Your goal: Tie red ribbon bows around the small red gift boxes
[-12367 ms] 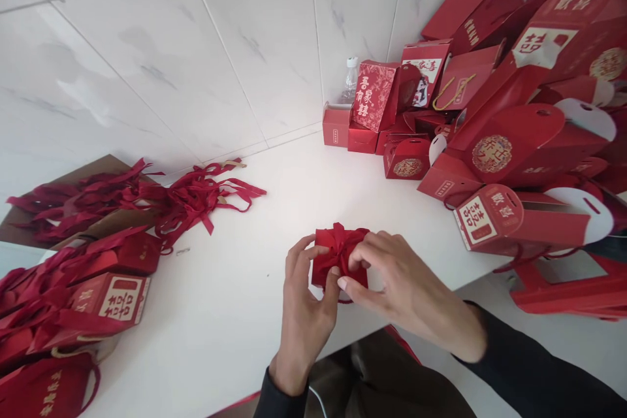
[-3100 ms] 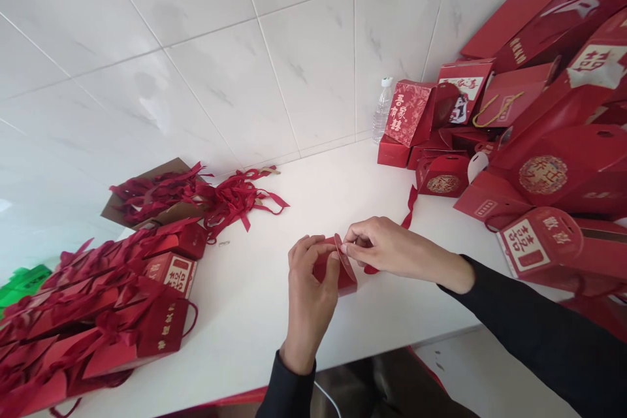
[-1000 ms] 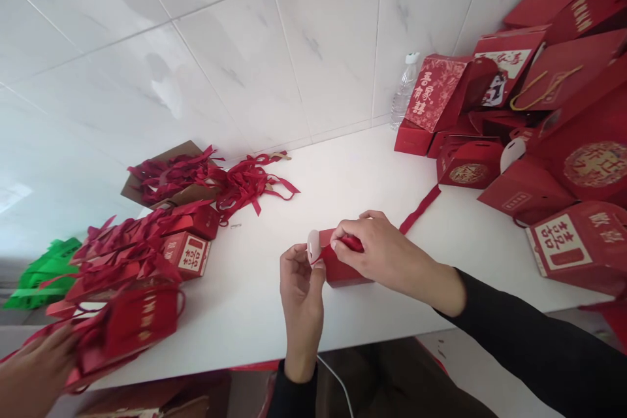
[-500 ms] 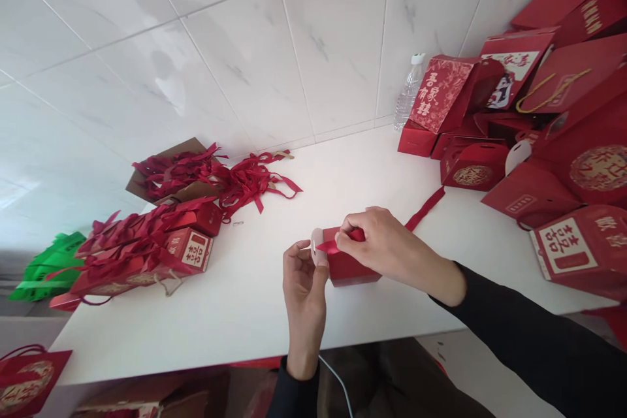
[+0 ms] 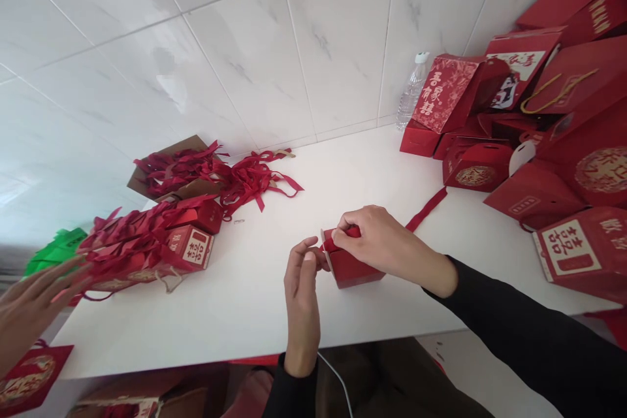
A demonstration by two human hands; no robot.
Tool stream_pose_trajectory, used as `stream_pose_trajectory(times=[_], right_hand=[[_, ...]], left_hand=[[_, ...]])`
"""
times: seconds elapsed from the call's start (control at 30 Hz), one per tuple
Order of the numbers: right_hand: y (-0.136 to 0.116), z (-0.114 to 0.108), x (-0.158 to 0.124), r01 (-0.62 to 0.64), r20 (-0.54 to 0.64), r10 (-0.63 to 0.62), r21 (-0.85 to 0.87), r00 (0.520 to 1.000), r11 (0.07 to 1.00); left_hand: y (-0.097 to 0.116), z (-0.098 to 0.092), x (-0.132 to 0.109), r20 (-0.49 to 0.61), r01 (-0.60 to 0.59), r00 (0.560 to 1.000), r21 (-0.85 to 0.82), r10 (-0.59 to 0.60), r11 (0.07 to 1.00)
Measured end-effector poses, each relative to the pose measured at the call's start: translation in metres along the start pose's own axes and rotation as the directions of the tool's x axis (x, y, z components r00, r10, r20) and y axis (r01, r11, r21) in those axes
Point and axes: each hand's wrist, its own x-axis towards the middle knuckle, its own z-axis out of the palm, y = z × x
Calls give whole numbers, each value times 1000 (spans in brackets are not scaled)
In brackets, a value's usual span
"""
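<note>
A small red gift box [image 5: 360,271] sits on the white table, its pale end flap [image 5: 330,258] standing upright and seen nearly edge-on. My right hand [image 5: 369,232] is over the box, thumb and forefinger pinching a red ribbon [image 5: 426,209] close against the flap. That ribbon's tail lies on the table behind the box. On the flap's other side is my left hand [image 5: 304,274], fingers curled and thumb near the forefinger. A bit of red shows by its fingertips, but what they grip is not clear.
Finished-looking red boxes with bows [image 5: 147,248] line the table's left, beside a carton of ribbons [image 5: 196,140] and a loose ribbon pile [image 5: 255,176]. Another person's hand [image 5: 44,294] reaches in at far left. Red boxes [image 5: 578,163] and a plastic bottle [image 5: 411,91] stand right.
The flap has turned from facing me to nearly edge-on. My right hand brought the ribbon's end to it, and my left thumb left the flap. Another person's hand appeared at far left.
</note>
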Motion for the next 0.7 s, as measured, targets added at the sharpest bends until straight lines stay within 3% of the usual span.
stream_pose_trajectory(times=[0.13, 0.5, 0.6, 0.7], right_hand=[[-1, -2, -1, -2, 8, 2, -4, 1000, 1000], [2, -8, -6, 15, 42, -17, 50, 999, 999], [5, -6, -9, 47, 43, -51, 96, 998, 994], [12, 1, -17, 139, -40, -134, 136, 990, 981]], left_hand=[[3, -1, 5, 26, 60, 998, 73, -62, 996], [7, 2, 5, 30, 37, 999, 121, -41, 992], [9, 3, 3, -6, 73, 997, 9, -73, 997], [11, 0, 4, -49, 120, 990, -200, -132, 972]])
